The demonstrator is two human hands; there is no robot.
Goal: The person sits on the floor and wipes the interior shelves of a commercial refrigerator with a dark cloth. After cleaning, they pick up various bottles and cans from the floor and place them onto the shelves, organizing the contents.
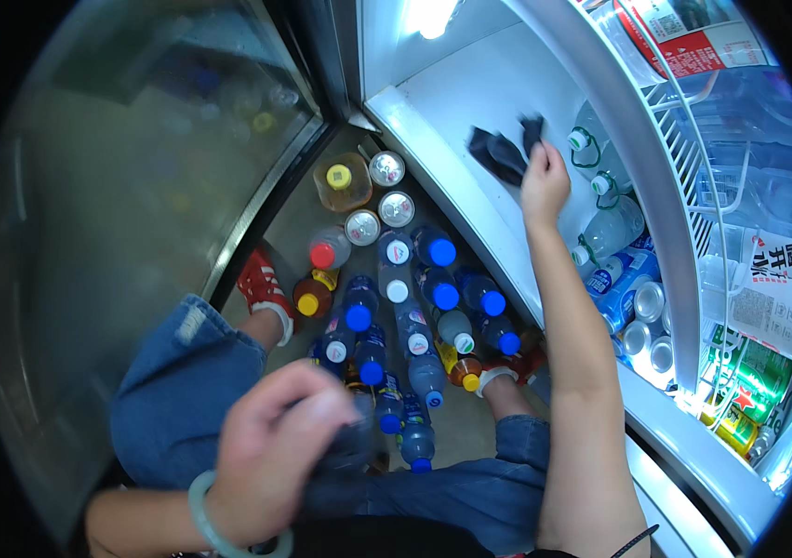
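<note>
My right hand (547,185) reaches into the lit drinks fridge and grips a dark cloth (500,157) over its white floor (437,91). The cloth is blurred at its edges. Close to the camera is my left hand (281,443), blurred, with a pale green bangle (202,513) at the wrist. Its fingers are curled beside a dark blurred shape (343,453); whether they hold it I cannot tell. Right of my right hand, bottles with green-strapped white caps (608,227) lie on the fridge floor, with a blue-labelled bottle (622,289) and several cans (649,303) nearer me.
Between my feet, many bottles with blue caps (442,252), white caps (397,291) and yellow caps (308,304) stand on the floor, with silver-topped cans (396,208). The glass door (151,209) is swung out on the left. A white wire shelf (675,150) holds more drinks.
</note>
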